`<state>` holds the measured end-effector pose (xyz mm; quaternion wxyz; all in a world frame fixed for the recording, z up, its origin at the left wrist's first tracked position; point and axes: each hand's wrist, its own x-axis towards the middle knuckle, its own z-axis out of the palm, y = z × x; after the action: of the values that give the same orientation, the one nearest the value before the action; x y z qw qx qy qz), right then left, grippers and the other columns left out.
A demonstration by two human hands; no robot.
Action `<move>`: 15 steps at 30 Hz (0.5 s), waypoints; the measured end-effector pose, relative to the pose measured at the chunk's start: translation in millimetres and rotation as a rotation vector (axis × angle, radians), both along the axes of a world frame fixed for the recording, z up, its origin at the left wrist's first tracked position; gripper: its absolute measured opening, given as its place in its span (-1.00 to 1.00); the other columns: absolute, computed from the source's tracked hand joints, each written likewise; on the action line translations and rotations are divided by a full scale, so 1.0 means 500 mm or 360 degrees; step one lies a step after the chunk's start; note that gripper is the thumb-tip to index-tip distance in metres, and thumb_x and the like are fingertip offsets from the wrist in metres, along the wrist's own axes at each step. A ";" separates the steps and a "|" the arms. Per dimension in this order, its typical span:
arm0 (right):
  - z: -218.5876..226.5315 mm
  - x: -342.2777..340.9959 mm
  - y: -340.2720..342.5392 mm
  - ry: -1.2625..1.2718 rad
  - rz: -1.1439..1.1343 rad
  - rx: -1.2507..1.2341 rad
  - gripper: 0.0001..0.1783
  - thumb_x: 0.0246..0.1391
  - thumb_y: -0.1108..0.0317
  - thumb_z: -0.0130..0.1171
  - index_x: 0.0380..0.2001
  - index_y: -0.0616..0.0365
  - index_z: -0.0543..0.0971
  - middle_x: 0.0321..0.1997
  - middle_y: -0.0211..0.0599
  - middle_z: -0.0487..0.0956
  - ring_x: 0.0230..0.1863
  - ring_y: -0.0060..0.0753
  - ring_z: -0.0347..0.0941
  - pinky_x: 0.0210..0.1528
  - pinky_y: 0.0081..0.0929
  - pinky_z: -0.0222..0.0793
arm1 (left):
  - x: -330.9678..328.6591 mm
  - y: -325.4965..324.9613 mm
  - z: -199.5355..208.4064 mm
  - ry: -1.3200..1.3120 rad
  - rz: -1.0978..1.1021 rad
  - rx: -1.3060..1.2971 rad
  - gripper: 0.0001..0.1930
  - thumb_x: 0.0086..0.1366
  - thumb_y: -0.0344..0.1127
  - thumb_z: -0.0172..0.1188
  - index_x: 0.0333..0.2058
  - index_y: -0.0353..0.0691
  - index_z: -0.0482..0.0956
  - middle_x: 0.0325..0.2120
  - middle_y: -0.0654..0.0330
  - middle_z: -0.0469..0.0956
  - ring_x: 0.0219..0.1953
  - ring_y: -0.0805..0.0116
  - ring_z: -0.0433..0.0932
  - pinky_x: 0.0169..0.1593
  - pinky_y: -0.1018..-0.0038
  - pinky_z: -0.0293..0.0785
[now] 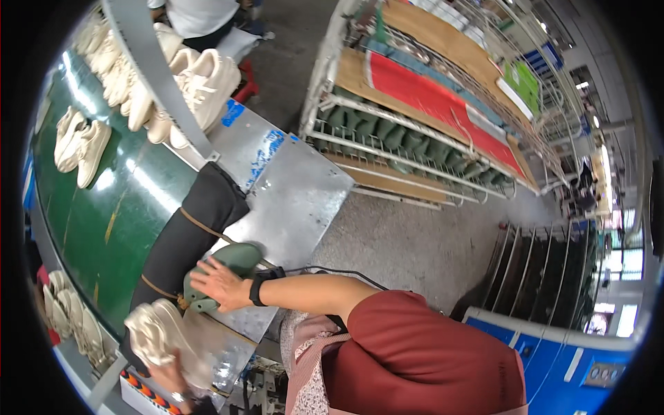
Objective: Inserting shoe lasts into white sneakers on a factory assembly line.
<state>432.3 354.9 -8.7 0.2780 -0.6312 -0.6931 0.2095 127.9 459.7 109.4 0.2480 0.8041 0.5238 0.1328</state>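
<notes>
My right hand (220,285), with a black band on its wrist, reaches left across my body and lies over a green shoe-shaped form (238,259), gripping it. The form rests against a black padded roll (187,235) tied with tan cord. Low at the left, my left hand (168,377), with a watch on its wrist, holds a cream sneaker (155,335) from below, beside the lower end of the roll. Both sit over a grey metal table plate (297,194).
A green conveyor belt (104,207) at the left carries several cream sneakers (83,145), and more are piled at the top (197,83). A person in a white top (200,14) stands beyond. A wire rack of green forms (408,138) and blue machines (553,353) stand to the right.
</notes>
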 end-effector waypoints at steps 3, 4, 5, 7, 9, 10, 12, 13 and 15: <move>-0.019 -0.014 -0.005 0.0074 0.0444 0.0016 -0.16 -0.46 0.24 0.52 0.09 0.03 0.55 0.27 -0.25 0.44 0.35 0.05 0.25 0.47 0.26 -0.04 | 0.045 0.210 -0.005 -0.0247 -0.0099 -0.0034 -0.10 0.04 -0.16 0.47 0.33 -0.34 0.29 0.20 -0.12 0.47 0.20 -0.03 0.47 0.27 0.22 0.34; -0.002 -0.036 0.001 0.0040 0.0835 0.0023 -0.23 -0.45 0.29 0.49 0.05 -0.06 0.59 0.27 -0.33 0.46 0.36 0.00 0.24 0.47 0.27 -0.04 | -0.024 0.320 -0.036 0.0065 -0.0161 0.0274 -0.04 0.05 -0.18 0.48 0.38 -0.32 0.20 0.26 -0.15 0.41 0.23 -0.03 0.44 0.29 0.20 0.31; -0.015 -0.014 -0.051 -0.0048 0.0746 0.0054 -0.29 -0.40 0.34 0.46 0.01 -0.15 0.63 0.25 -0.27 0.46 0.38 0.00 0.20 0.47 0.27 -0.04 | 0.110 0.315 -0.024 -0.0047 -0.0114 0.0247 -0.06 0.11 -0.22 0.47 0.41 -0.26 0.15 0.27 -0.17 0.39 0.23 -0.03 0.45 0.28 0.20 0.34; 0.055 0.009 -0.151 -0.0072 0.0432 0.0076 -0.30 -0.34 0.39 0.43 0.05 -0.13 0.61 0.30 -0.15 0.40 0.39 0.04 0.18 0.46 0.28 -0.04 | 0.190 0.266 -0.048 -0.0197 -0.0118 0.0409 -0.20 0.27 -0.26 0.38 0.40 -0.17 0.18 0.18 -0.19 0.46 0.10 0.02 0.53 0.17 0.23 0.44; 0.047 -0.012 -0.251 -0.0112 -0.0242 0.0175 -0.14 -0.33 0.38 0.49 0.20 -0.01 0.47 0.39 -0.02 0.26 0.47 0.16 0.09 0.51 0.23 -0.11 | 0.219 0.131 -0.130 -0.0310 -0.0019 -0.0311 -0.36 0.30 -0.24 0.37 0.28 -0.30 0.35 0.01 -0.07 0.57 -0.01 0.12 0.55 0.10 0.27 0.47; 0.064 -0.031 -0.292 0.0297 -0.0736 0.0033 -0.13 -0.27 0.39 0.46 0.24 0.06 0.42 0.37 0.04 0.25 0.45 0.19 0.09 0.48 0.13 -0.03 | 0.201 0.067 -0.200 -0.0307 -0.0091 -0.0556 -0.43 0.33 -0.19 0.34 0.20 -0.38 0.42 -0.03 0.01 0.57 -0.06 0.18 0.54 0.07 0.30 0.48; 0.053 -0.089 -0.357 0.0745 -0.1520 -0.0302 0.09 -0.05 0.15 0.46 0.43 0.27 0.08 0.39 0.19 0.19 0.47 0.17 0.05 0.46 -0.12 0.07 | 0.161 -0.078 -0.355 -0.0464 -0.0080 -0.0449 -0.54 0.42 -0.15 0.21 0.12 -0.40 0.48 -0.08 0.06 0.59 -0.12 0.27 0.55 0.03 0.36 0.47; 0.048 -0.111 -0.366 0.0741 -0.1550 -0.0319 0.09 -0.05 0.15 0.46 0.43 0.27 0.08 0.39 0.19 0.19 0.47 0.17 0.05 0.46 -0.12 0.07 | 0.171 -0.150 -0.372 -0.0725 0.0052 -0.0671 -0.58 0.47 -0.13 0.13 0.08 -0.39 0.49 -0.11 0.09 0.59 -0.14 0.30 0.55 0.02 0.40 0.47; 0.053 -0.148 -0.374 0.2419 -0.1629 -0.1078 0.29 0.03 -0.12 0.42 0.52 0.16 -0.20 0.39 0.08 0.19 0.42 0.02 0.14 0.39 -0.09 0.16 | 0.195 -0.194 -0.351 -0.0853 0.0150 -0.1080 -0.59 0.47 -0.19 0.15 0.11 -0.40 0.48 -0.07 0.07 0.59 -0.11 0.31 0.56 0.04 0.40 0.47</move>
<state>358.3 167.7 18.0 0.5120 -0.5990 0.1257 0.6026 225.5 362.9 -66.0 0.6192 0.5893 0.4909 0.1684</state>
